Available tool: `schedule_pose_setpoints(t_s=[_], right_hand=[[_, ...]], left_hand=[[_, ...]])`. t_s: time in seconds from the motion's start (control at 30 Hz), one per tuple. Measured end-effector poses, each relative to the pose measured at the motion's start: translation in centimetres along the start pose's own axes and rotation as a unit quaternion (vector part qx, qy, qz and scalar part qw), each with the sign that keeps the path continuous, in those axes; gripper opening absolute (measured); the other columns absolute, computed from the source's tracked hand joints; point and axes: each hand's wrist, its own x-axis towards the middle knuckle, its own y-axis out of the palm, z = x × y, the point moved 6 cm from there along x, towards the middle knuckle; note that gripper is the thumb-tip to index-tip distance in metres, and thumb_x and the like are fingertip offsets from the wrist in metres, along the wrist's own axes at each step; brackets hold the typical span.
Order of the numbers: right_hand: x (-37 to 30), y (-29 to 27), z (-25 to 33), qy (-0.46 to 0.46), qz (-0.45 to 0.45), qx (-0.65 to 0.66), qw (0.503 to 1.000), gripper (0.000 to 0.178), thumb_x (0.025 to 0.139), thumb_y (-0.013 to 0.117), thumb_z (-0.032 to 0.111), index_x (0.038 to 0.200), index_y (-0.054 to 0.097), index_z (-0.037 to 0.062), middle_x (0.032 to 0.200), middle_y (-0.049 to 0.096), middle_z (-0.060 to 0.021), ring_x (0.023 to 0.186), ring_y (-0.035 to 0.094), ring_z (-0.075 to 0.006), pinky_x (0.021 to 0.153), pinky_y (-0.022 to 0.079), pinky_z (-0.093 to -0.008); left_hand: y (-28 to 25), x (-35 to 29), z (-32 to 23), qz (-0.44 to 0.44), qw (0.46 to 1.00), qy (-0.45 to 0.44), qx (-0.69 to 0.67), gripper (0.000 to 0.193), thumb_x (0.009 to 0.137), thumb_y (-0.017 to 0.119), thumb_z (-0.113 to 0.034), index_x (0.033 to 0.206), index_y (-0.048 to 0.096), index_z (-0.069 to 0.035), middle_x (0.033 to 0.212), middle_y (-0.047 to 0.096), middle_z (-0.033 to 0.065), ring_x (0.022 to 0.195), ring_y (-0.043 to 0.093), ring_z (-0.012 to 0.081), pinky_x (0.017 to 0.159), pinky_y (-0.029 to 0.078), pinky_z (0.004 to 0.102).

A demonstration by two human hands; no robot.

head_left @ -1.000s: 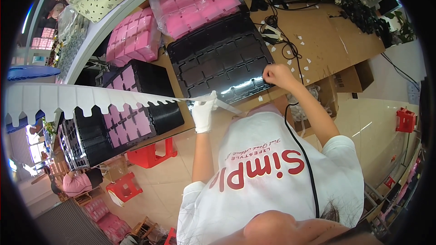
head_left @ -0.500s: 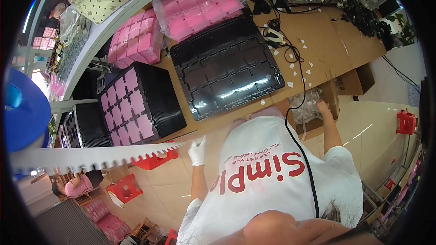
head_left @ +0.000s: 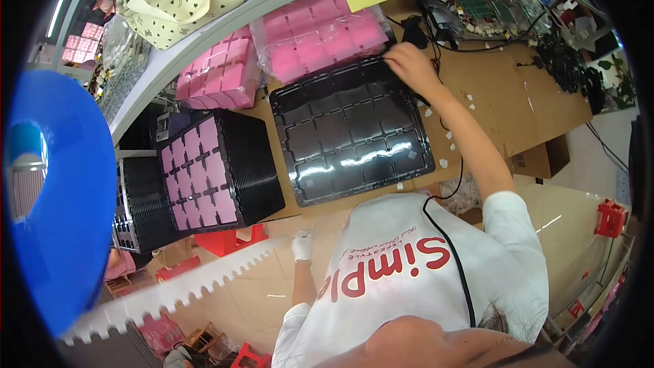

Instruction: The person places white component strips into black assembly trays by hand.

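A black plastic tray [head_left: 347, 121] with rows of shallow compartments lies on the cardboard-covered tabletop in front of me. My bare right hand [head_left: 410, 68] reaches over its far right corner, fingers closed at the raised rim there. Small pale patches show on the tray near its front. My left hand [head_left: 302, 246], in a white glove, hangs low beyond the table's near edge; it is too small to read its fingers. Left of the tray stands a stack of black trays [head_left: 253, 167], the outermost one filled with pink blocks [head_left: 199, 172].
Bagged pink foam [head_left: 320, 41] lies behind the tray. Cables and small white scraps [head_left: 444, 163] litter the right side. A blue ring-shaped thing [head_left: 75, 204] and white toothed strip [head_left: 184, 288] cross the left foreground. Red stools [head_left: 231, 238] stand below; a shelf edge runs overhead.
My right hand has moved from the box of white scraps under the table up to the tray's far right corner. The view has shifted; my left hand stays low.
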Motion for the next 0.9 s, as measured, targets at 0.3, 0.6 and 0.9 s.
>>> schedule_pose_setpoints(t_s=[0.3,0.6,0.9], right_hand=[[9.1,15.0,-5.7,0.031,0.300,-0.045,0.952,0.013,0.073,0.067,0.019,0.081,0.064,0.0087,0.088,0.064,-0.0083,0.091,0.060,-0.0281,0.079,0.047,-0.0405],[10.0,7.7,0.0,0.061,0.003,0.155,0.986,0.012,0.076,0.071,0.011,0.075,0.062,0.0030,0.080,0.063,-0.0058,0.076,0.061,-0.0202,0.070,0.047,-0.0321],[1.3,2.3,5.8,0.018,0.028,0.165,0.986,0.020,0.074,0.075,0.014,0.091,0.066,0.0090,0.100,0.058,-0.0063,0.103,0.051,-0.0265,0.081,0.047,-0.0373]], left_hand=[[-1.1,-1.2,0.1,0.198,0.937,0.131,0.256,0.030,0.081,0.066,-0.036,0.089,0.068,-0.008,0.098,0.069,0.0140,0.090,0.066,0.0270,0.078,0.051,0.0393],[-13.7,5.7,-32.9,-0.093,0.971,0.208,0.075,0.037,0.095,0.051,-0.030,0.123,0.057,-0.006,0.113,0.064,0.0163,0.100,0.064,0.0275,0.089,0.050,0.0341],[-3.4,15.5,-37.4,0.190,0.693,0.009,-0.695,0.089,0.079,0.056,-0.069,0.137,0.032,-0.006,0.123,0.051,0.0118,0.095,0.057,0.0194,0.071,0.049,0.0273]])
